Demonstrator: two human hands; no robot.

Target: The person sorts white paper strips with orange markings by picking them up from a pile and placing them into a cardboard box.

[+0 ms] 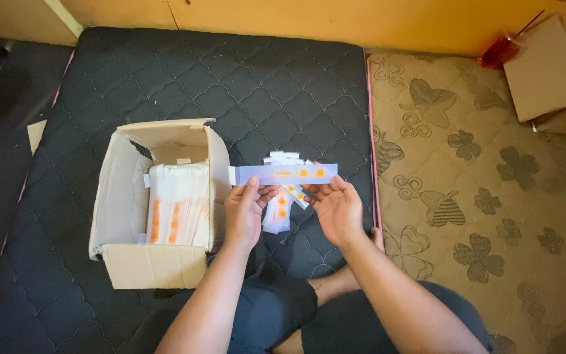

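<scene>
I hold a long flat pale-blue paper strip with orange squares stretched sideways between both hands. My left hand pinches its left part from below, thumb on top. My right hand supports its right part with fingers curled under it. Beneath the strip, a small loose pile of similar white and orange strips lies on the black quilted mattress. An open cardboard box stands just left of my left hand, packed with stacks of the same white and orange strips.
I sit cross-legged on the black mattress. A beige mattress with a clover pattern adjoins it on the right. A second cardboard box and a red plastic cup with a straw are at the far right corner. An orange wall runs along the back.
</scene>
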